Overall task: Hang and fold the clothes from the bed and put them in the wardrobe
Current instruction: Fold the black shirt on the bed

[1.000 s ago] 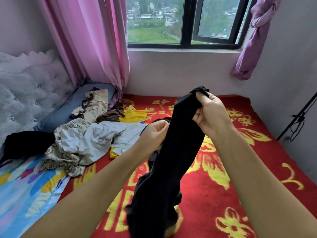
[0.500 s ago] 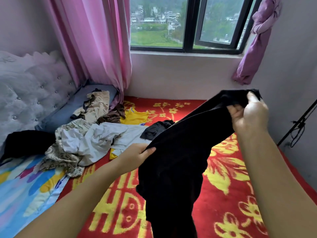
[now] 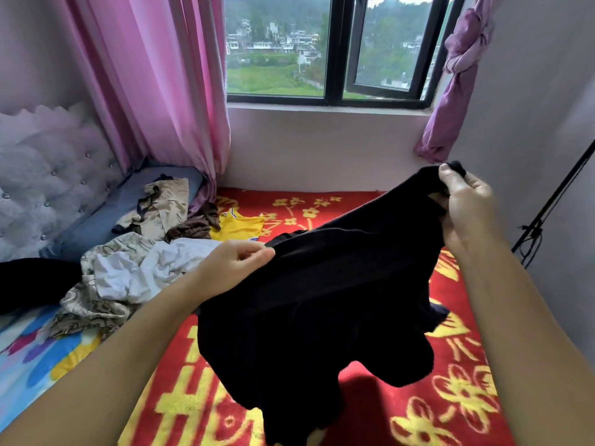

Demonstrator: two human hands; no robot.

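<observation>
While hands [image 3: 225, 268] [image 3: 467, 207] pinch edge, black garment [image 3: 322, 300] hangs between.

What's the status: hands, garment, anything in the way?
Left hand and right hand both grip the black garment, stretched above the bed. Unsorted clothes pile lies left. Nothing obstructing.

Pale wall [image 3: 315, 149], black-framed window [image 3: 335, 49], pink curtain [image 3: 161, 82], tufted headboard [image 3: 48, 175], daylight

1. I am holding a garment [image 3: 322, 300] up over the bed [image 3: 450, 397], between my left hand [image 3: 228, 265] and my right hand [image 3: 467, 207].
2. A clothes pile [image 3: 135, 268] is lying on the bed to my left, before the headboard [image 3: 48, 188].
3. The window [image 3: 328, 49] is standing behind the bed.
</observation>
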